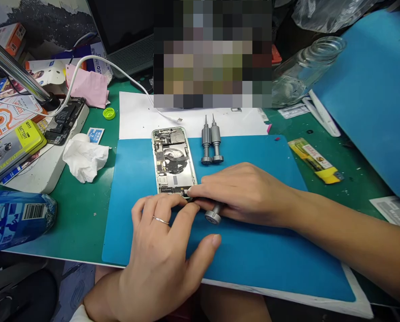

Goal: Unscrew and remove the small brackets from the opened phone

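Note:
An opened smartphone [183, 179] lies on a blue work mat [253, 264], its circuit boards and inner metal frame exposed. My left hand [166, 246] rests by the phone's bottom edge, fingertips near it and thumb stretched away, with nothing seen in its grasp. Reaching in from the right, my right hand [243, 192] has its fingers round a grey precision screwdriver [213, 215]; its capped end sticks out below the palm, while the tip is hidden. One right fingertip touches the phone's lower right corner. Two more grey screwdrivers [210, 141] lie side by side above my right hand.
A white cable [136, 85] ends on white paper [133, 116] behind the phone. Crumpled tissue [86, 156], a green cap [109, 113], boxes [15, 147] and a blue package [19, 219] crowd the left. At right are a glass jar [304, 71], white tweezers [322, 114] and a yellow packet [316, 161].

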Action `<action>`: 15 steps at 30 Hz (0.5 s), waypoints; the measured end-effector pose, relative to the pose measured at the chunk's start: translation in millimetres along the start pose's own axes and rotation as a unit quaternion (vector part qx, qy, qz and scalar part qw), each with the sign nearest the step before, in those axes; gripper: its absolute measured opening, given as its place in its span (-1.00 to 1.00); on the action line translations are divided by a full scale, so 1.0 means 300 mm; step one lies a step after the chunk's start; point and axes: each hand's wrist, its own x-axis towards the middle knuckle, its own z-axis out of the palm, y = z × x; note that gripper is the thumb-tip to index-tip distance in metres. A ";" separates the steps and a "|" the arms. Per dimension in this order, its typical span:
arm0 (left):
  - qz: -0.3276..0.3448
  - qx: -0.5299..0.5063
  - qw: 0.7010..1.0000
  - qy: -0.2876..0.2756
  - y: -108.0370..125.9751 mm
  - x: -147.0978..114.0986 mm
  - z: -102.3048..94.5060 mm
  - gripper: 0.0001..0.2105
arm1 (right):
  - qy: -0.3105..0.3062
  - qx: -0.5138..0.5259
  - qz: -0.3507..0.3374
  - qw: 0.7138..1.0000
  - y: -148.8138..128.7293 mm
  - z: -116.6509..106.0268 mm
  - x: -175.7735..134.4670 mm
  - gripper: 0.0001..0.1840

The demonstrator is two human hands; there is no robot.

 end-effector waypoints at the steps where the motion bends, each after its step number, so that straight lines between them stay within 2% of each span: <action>1: 0.001 0.004 1.000 0.000 0.001 -0.001 -0.002 -0.73 | 0.002 -0.002 -0.005 1.000 -0.001 -0.001 0.001 -0.84; 5: 0.010 0.010 1.000 0.007 0.009 -0.009 -0.013 -0.76 | 0.022 -0.005 -0.007 1.000 -0.007 -0.005 0.003 -0.87; 10: 0.014 -0.004 0.998 0.055 0.009 -0.019 -0.015 -0.78 | 0.045 -0.021 0.004 0.999 -0.015 -0.003 0.008 -0.91; 15: 0.015 -0.010 0.997 0.077 0.000 -0.020 -0.009 -0.77 | 0.070 -0.029 -0.005 0.997 -0.015 0.005 0.018 -0.90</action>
